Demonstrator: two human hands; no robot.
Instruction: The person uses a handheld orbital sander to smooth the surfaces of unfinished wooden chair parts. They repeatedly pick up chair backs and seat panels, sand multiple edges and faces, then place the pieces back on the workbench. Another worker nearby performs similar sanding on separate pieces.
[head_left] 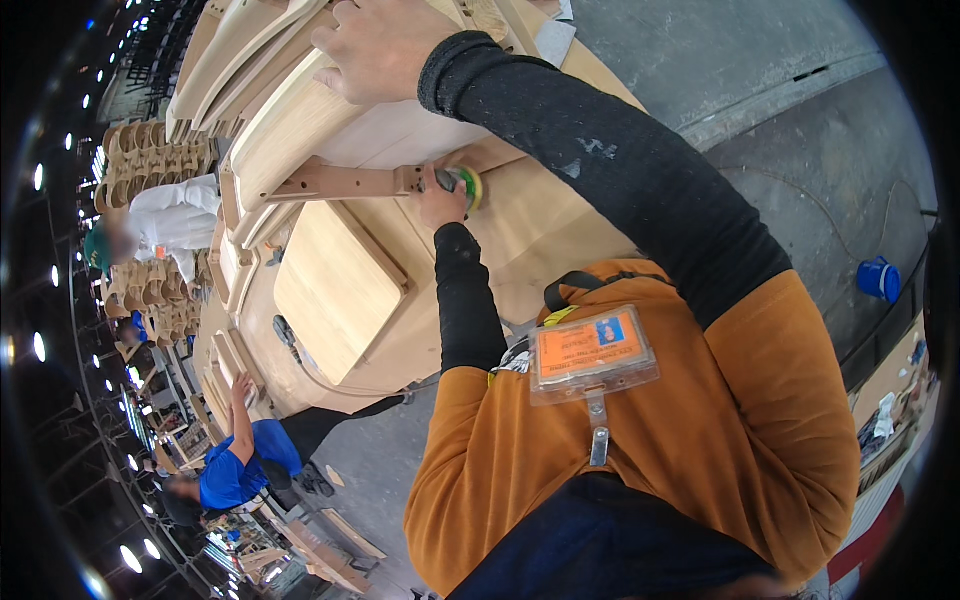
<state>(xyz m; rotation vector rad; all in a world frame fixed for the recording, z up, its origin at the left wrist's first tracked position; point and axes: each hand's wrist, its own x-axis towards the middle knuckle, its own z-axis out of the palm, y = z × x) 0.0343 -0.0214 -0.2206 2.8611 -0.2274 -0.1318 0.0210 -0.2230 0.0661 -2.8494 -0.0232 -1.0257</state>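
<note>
My left hand (443, 200) is closed round a small disc sander (467, 188) with a dark body and a green-and-yellow round pad. The pad sits beside the end of a wooden leg (345, 183) on a pale wooden chair frame (290, 125). Higher up, my right hand (380, 50) grips the upper part of that frame, thumb and fingers spread along the wood; some fingertips are cut off by the top edge. The frame lies on its side on a wooden worktable (425, 310).
A flat wooden seat panel (335, 290) lies on the table near a dark hand tool (287, 338). Across the table a person in blue (245, 465) handles wood; another in white (180, 215) stands near stacked chair parts (155, 160). A blue bucket (878, 279) stands at right.
</note>
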